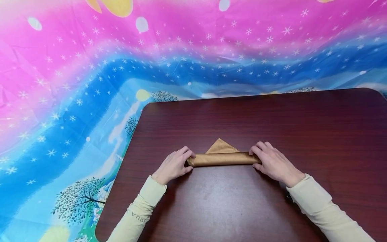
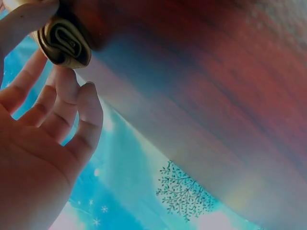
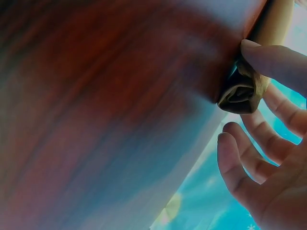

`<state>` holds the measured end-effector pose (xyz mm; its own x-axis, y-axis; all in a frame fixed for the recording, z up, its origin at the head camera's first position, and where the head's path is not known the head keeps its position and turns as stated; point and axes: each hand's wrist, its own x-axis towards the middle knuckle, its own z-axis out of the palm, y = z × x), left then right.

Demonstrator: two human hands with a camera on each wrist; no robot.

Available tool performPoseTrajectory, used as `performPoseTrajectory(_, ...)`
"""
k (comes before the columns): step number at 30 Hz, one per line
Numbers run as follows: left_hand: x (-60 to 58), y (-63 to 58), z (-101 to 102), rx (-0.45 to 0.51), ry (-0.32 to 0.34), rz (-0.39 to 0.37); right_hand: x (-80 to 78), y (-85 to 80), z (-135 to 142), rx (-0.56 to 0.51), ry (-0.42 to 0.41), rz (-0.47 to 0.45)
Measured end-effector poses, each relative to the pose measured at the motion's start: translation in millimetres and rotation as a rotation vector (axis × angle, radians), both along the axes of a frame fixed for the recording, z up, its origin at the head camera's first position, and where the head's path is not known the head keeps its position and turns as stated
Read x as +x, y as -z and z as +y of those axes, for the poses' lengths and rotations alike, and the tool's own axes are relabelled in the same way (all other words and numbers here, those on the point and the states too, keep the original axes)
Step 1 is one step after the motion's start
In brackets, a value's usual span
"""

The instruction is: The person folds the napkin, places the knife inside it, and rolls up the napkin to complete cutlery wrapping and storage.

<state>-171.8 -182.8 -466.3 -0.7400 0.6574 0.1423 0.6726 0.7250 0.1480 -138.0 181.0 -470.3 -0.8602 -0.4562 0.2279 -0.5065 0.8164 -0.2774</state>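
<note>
A golden-brown cloth (image 1: 225,159), rolled into a tube, lies across the table in the head view. One flat triangular corner (image 1: 221,147) sticks out behind the roll. My left hand (image 1: 175,164) holds the roll's left end between thumb and fingers; the left wrist view shows the spiral layers of that end (image 2: 67,42). At the opposite end, my right hand (image 1: 273,163) grips the roll, thumb in front and fingers on the far side. The right wrist view shows that end's loose, dark folds (image 3: 238,98).
The dark red-brown wooden table (image 1: 317,134) has rounded corners and a glossy patch in front of the roll. Behind and to the left hangs a pink and blue cloth backdrop (image 1: 90,84) printed with snowflakes and trees.
</note>
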Motion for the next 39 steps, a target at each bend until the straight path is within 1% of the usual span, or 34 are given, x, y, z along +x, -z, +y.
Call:
performPoseTrajectory(6,-0.3,-2.4,1.9,-0.099,-0.004,0.086,-0.4,-0.7,0.4,0.003,0.009,-0.02)
performPoseTrajectory(9,-0.4,-3.1,2.6,-0.128,-0.008,0.113,-0.2,-1.6,0.0,0.006,0.015,-0.029)
performPoseTrajectory(13,-0.9,-2.5,2.3,-0.136,-0.015,0.131,-0.5,-3.1,-0.4,0.005,0.017,-0.03)
performPoseTrajectory(18,-2.8,-1.5,1.2,-0.11,-0.026,0.132,-2.1,-5.1,0.3,-0.002,0.021,-0.03)
performPoseTrajectory(23,-5.2,-1.7,-1.2,-0.035,-0.039,0.096,-4.4,-6.4,0.5,-0.014,0.033,-0.051)
performPoseTrajectory(29,-9.0,-1.0,-4.7,0.059,-0.071,0.004,-6.0,-7.2,0.5,-0.027,0.061,-0.098)
performPoseTrajectory(33,-11.2,-0.3,-5.9,0.088,-0.105,-0.059,-6.2,-7.9,0.5,-0.034,0.079,-0.12)
performPoseTrajectory(39,-12.9,-0.4,-6.9,0.113,-0.149,-0.128,-5.8,-9.5,0.2,-0.042,0.107,-0.149)
